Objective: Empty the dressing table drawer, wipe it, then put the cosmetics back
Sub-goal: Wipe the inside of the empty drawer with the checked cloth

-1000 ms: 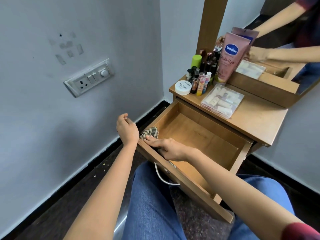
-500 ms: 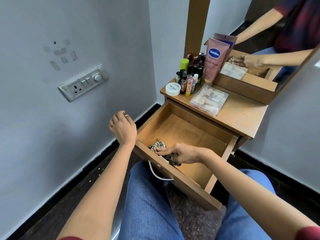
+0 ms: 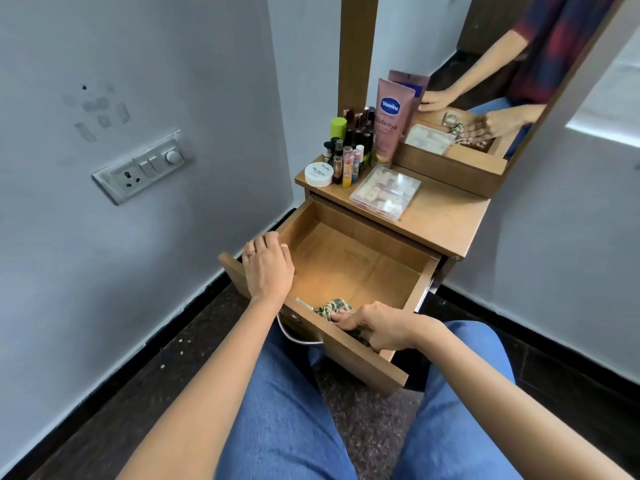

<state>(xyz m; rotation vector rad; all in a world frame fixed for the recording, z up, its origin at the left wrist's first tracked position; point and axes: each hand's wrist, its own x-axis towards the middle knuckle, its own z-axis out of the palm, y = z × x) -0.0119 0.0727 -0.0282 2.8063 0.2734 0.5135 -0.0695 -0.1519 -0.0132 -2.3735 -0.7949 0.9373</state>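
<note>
right hand (image 3: 375,327) grips cloth (image 3: 334,306) | left hand (image 3: 268,268) rests on drawer (image 3: 360,358) corner

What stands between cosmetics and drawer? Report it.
Nothing but the cloth, gripped by the right hand inside the drawer, at its front wall; the left hand rests on its left corner. The cosmetics stand on the tabletop.
</note>
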